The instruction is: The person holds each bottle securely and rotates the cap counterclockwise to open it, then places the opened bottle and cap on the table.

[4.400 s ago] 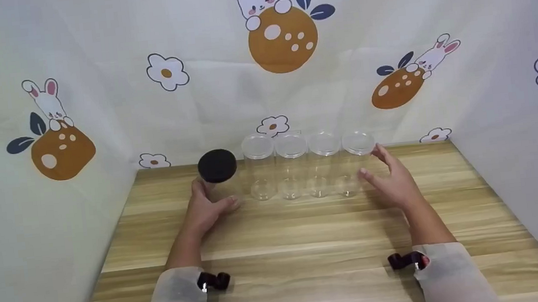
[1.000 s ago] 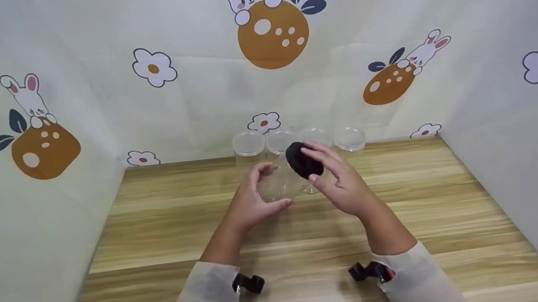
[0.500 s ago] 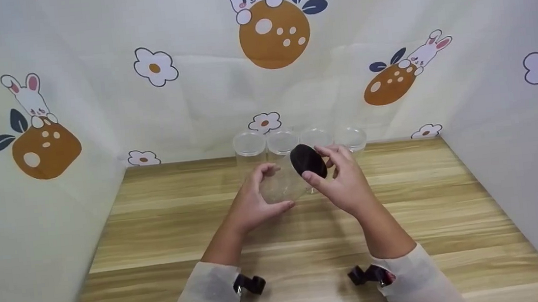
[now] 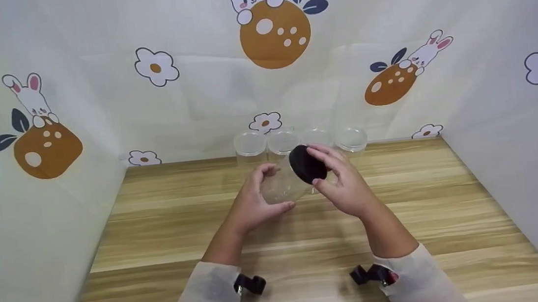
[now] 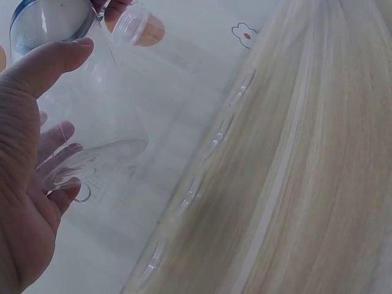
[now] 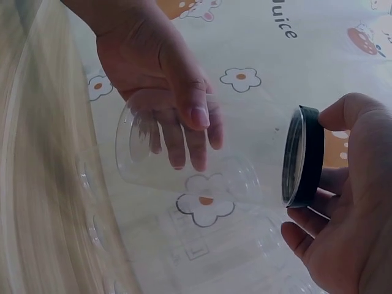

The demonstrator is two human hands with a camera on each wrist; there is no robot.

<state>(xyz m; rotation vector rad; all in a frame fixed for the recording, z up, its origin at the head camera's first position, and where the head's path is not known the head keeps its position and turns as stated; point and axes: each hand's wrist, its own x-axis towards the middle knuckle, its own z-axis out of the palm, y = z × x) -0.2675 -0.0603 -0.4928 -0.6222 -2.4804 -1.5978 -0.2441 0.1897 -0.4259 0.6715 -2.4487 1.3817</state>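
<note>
Beyond the fingers, patterned cloth. Below them, wood-grain table. Just behind the fingers, four clear jars, upright in a row, partly hidden. Left hand: thumb and fingers curled round the held jar, clear, tilted, between both sets of fingers. Right hand: thumb and fingertips gripping the rim of black lid at the held jar's mouth; whether fully seated, cannot tell.

the jar looks smooth, glossy plastic, its lid matt, the table wood-grained.
</note>
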